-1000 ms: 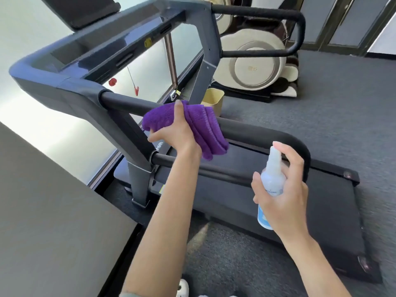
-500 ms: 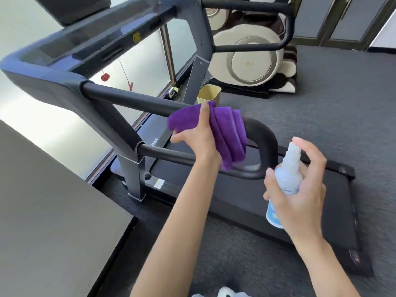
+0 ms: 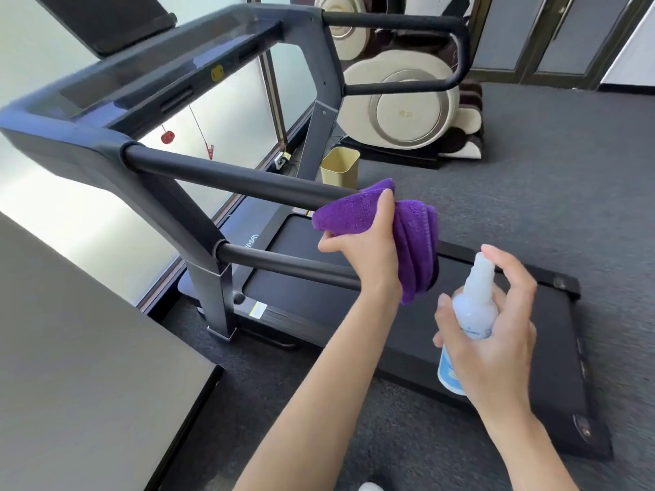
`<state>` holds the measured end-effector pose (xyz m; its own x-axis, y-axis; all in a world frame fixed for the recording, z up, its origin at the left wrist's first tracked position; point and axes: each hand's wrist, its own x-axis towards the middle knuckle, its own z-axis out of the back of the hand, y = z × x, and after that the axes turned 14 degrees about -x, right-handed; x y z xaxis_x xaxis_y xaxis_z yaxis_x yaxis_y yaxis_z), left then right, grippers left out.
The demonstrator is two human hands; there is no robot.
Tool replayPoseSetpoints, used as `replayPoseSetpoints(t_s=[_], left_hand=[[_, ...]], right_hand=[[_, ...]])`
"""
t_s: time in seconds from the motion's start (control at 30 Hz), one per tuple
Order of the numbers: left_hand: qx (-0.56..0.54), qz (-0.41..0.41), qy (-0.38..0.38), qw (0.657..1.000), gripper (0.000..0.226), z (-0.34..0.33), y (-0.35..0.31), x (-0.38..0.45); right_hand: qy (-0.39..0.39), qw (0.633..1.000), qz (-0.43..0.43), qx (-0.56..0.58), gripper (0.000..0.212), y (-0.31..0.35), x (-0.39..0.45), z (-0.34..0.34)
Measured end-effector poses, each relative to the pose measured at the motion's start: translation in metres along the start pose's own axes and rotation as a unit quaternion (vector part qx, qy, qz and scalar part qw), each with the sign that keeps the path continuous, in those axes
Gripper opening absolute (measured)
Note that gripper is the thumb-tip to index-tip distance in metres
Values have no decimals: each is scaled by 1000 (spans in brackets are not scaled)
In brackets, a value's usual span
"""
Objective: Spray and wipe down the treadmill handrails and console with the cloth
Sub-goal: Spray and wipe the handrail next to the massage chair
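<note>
the long black foam-padded near handrail (image 3: 227, 178) runs rightward from the dark grey treadmill console (image 3: 149, 83). at its curved end the left hand (image 3: 361, 249) clutches a folded purple microfibre cloth (image 3: 354, 210) round the bar; soft and light, it's best bunched in the palm. the bend beneath is hidden. further right, the right hand (image 3: 496, 341) grasps a small translucent plastic spray bottle (image 3: 471, 313), forefinger raised over the nozzle, label unreadable.

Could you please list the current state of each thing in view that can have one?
purple cloth: bunched, wrapped over the near handrail's curved end
left hand: grips the cloth
spray bottle: upright, off the treadmill
right hand: holds the bottle, finger over the nozzle
near handrail: bare left of the cloth
bin: upright, open-topped
</note>
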<state>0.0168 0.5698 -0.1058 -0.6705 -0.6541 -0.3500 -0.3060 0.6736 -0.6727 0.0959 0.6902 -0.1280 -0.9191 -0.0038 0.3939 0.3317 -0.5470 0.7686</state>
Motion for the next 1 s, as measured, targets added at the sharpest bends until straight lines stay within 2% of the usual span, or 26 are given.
replayPoseSetpoints(t_s=[0.13, 0.23, 0.33, 0.4, 0.5, 0.6, 0.67, 0.77, 0.87, 1.0], left_hand=[[106, -35, 35, 993, 76, 3, 31, -22], [64, -53, 72, 994, 71, 16, 26, -10], [5, -61, 73, 995, 65, 21, 22, 0], [76, -64, 120, 988, 61, 22, 30, -2], [204, -75, 208, 954, 64, 37, 36, -1], [196, -102, 235, 946, 56, 68, 21, 19], [166, -106, 185, 963, 55, 98, 4, 35], [108, -91, 61, 988, 51, 151, -24, 61], [92, -106, -33, 990, 43, 196, -48, 84], [93, -139, -72, 983, 46, 226, -58, 104]], right_hand=[[-6, 1000, -5, -15, 56, -4, -6, 4], [-11, 1000, -7, -25, 55, -5, -7, 3], [-17, 999, -11, -26, 55, -3, -10, 0], [-20, 999, -9, -30, 55, -2, -12, -3], [-9, 999, -9, -36, 55, 4, -17, -12], [3, 999, -6, -46, 55, 11, -22, -27], [8, 999, 0, -47, 55, 19, -25, -36], [18, 999, 8, -46, 59, 31, -26, -50], [32, 998, 13, -44, 59, 43, -27, -67], [47, 997, 24, -50, 58, 58, -31, -89]])
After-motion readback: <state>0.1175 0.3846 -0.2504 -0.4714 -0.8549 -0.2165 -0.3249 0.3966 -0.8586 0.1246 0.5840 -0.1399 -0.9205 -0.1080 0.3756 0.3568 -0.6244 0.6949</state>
